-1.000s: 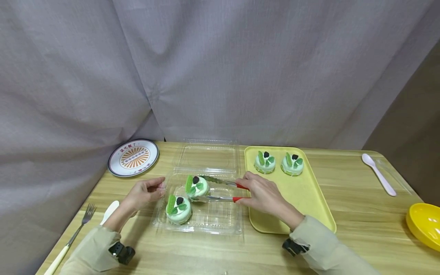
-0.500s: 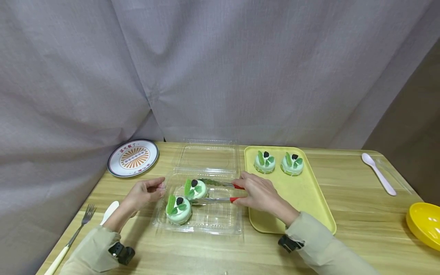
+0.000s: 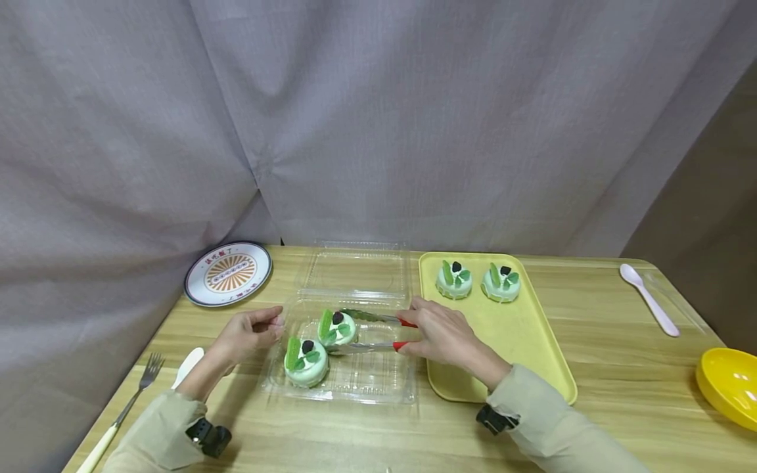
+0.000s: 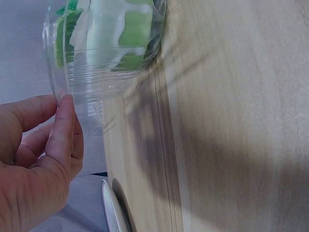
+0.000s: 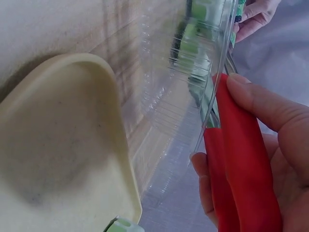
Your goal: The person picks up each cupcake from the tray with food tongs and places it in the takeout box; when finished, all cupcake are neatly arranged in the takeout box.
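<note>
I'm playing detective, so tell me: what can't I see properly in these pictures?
Boxed cake: left wrist view, cut off by the top edge.
Red tong handles: head view, mostly hidden by the right grip.
Yellow bowl: head view, cut off by the right edge.
Fork: head view, handle end cut off by the bottom edge.
White utensil: head view, partly hidden by the left forearm.
Plate: head view, middle marks too small to read.

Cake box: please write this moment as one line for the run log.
left grip: pinches box; right grip: holds tongs; tongs: tips at box's rear cake; box: open, two cakes; tray: two cakes
</note>
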`<state>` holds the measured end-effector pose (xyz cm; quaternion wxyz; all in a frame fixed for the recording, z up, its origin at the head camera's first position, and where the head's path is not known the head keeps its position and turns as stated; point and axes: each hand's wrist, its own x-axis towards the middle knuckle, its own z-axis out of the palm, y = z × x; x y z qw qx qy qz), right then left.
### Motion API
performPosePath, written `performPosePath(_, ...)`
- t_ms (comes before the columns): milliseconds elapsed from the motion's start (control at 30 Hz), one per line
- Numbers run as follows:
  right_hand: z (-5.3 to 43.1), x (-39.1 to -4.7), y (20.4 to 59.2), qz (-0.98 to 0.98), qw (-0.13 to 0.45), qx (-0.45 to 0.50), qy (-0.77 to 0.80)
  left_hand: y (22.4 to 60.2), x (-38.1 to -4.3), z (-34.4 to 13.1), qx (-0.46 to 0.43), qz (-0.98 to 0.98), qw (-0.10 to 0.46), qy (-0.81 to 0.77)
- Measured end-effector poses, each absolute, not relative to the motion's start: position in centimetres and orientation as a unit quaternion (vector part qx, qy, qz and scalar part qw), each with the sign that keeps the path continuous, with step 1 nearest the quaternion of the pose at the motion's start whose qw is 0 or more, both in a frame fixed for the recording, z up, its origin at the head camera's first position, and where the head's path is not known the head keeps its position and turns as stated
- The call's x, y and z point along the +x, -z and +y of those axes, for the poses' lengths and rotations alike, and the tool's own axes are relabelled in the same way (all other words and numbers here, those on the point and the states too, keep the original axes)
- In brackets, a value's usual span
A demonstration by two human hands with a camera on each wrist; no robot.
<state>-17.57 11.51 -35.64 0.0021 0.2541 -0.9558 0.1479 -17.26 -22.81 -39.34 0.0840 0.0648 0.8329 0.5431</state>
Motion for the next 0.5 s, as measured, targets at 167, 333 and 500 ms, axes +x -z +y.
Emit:
performPosePath(167,11.53,-17.63,35.63,-0.954,0.004,0.262,-0.143,39.43,-17.25,-22.85,0.069,0.831,0.083,-0.545)
performPosePath(333,11.71,-17.67,35.41,-0.955,0.000,0.263,-0.137,39.44,-17.23,-22.83,0.070,0.829,0.087,-0.548)
performPosePath(500,11.90,-17.77,35.19,-0.954,0.006,0.268,-0.134,39.47,-17.27,-22.87,0.065,0.829,0.086,-0.548)
